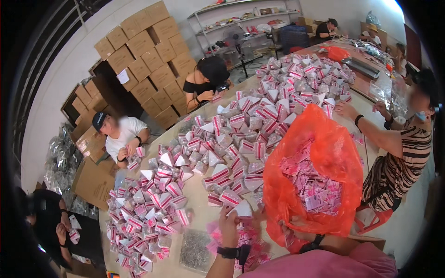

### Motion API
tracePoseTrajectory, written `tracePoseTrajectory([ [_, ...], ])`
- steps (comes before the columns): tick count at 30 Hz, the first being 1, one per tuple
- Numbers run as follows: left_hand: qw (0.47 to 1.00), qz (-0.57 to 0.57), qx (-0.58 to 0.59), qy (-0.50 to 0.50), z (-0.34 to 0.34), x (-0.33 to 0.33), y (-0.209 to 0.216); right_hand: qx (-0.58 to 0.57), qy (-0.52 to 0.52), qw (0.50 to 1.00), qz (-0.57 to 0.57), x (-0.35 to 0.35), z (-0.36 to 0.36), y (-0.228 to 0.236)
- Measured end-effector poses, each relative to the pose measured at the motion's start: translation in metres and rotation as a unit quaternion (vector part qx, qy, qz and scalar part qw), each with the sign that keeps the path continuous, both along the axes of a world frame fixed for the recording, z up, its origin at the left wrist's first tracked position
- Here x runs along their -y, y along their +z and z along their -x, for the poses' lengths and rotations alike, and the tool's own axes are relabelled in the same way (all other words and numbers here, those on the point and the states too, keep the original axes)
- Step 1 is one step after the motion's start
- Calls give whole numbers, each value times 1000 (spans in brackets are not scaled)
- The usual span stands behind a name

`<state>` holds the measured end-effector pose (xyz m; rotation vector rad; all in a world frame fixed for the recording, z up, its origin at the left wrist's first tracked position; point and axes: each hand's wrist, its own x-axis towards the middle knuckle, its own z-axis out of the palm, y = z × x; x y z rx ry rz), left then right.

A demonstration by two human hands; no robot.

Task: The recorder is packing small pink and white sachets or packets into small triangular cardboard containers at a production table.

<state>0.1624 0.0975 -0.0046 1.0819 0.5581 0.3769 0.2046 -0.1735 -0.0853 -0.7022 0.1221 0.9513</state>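
At the table's near edge, my left hand (228, 228) is closed on a small clear packet with a white and pink card top (242, 210). My right hand (290, 238) is beside the lower rim of a large orange-red plastic bag (273, 185), its fingers partly hidden by the bag and bent together; what they hold is too small to make out. Many small pink printed cards (320, 194) fill the open bag. More pink cards (252, 241) lie loose between my forearms. Left of them rests a flat clear bag of small metallic-looking pieces (196, 250).
Heaps of card-topped packets (153, 208) cover much of the table (208, 183). People sit around it, one at the right in a striped top (394, 162), others along the left. Cardboard boxes (153, 60) are stacked at the back left, near a metal shelf (241, 21) and fan (234, 34).
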Motion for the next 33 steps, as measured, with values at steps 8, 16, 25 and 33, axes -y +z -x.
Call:
tracePoseTrajectory([
  [8,924,345,107,-123,59,-11,11,125,101,987,24,-28,9,71],
  [16,931,-221,109,-270,77,42,42,124,99,987,-3,-57,10,71],
  [25,827,-546,-86,-100,74,41,11,197,1,979,-54,-52,27,84],
  [33,736,-638,-173,-144,76,30,4,-11,-38,989,-140,-80,15,42],
])
